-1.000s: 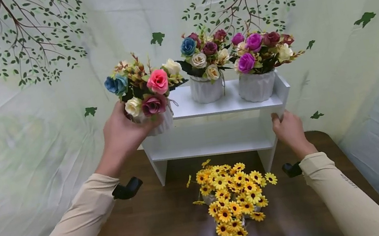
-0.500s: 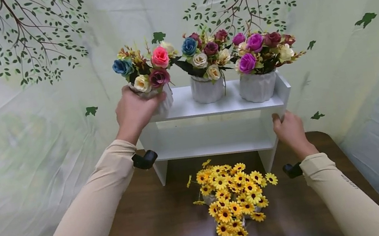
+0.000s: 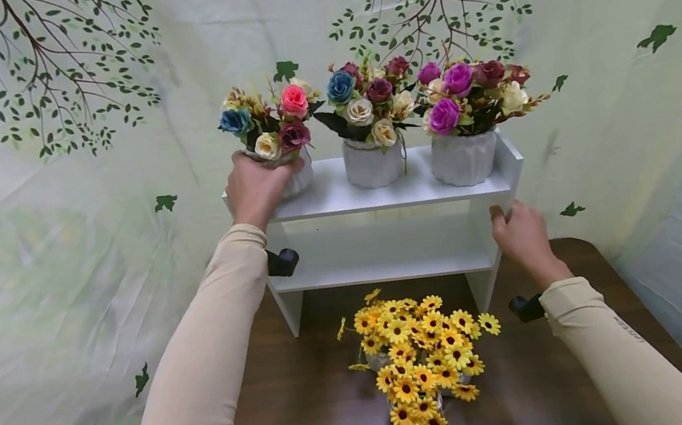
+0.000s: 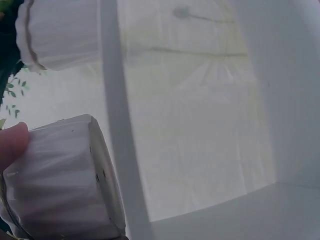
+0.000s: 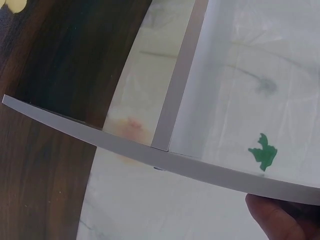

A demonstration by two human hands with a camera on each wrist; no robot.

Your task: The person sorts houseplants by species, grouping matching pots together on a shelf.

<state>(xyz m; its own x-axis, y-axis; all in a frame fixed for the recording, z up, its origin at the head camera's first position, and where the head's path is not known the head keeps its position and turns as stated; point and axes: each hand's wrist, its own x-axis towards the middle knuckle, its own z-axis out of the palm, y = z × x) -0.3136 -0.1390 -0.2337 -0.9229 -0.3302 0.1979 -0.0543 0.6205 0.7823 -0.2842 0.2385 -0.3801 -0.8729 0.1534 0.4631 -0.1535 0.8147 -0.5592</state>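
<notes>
My left hand (image 3: 260,187) grips a white fluted pot (image 4: 62,180) of artificial roses (image 3: 272,122), blue, pink, cream and mauve, at the left end of the top board of a white shelf unit (image 3: 385,271). In the left wrist view the pot's underside shows near the board's front edge; I cannot tell whether it touches the board. My right hand (image 3: 523,236) holds the unit's right side panel (image 5: 215,176) by its front edge, just below the top board. Its thumb and part of a finger show in the right wrist view.
On the top board stand a middle pot (image 3: 375,161) with blue and mauve roses and a right pot (image 3: 466,158) with purple ones. Yellow daisies (image 3: 421,364) in pots stand on the brown table (image 3: 307,414) before the unit. A leaf-printed cloth (image 3: 634,141) hangs behind.
My left hand has carried the rose pot right and back, from in front of the unit to over the top board's left end. The right hand has stayed on the side panel.
</notes>
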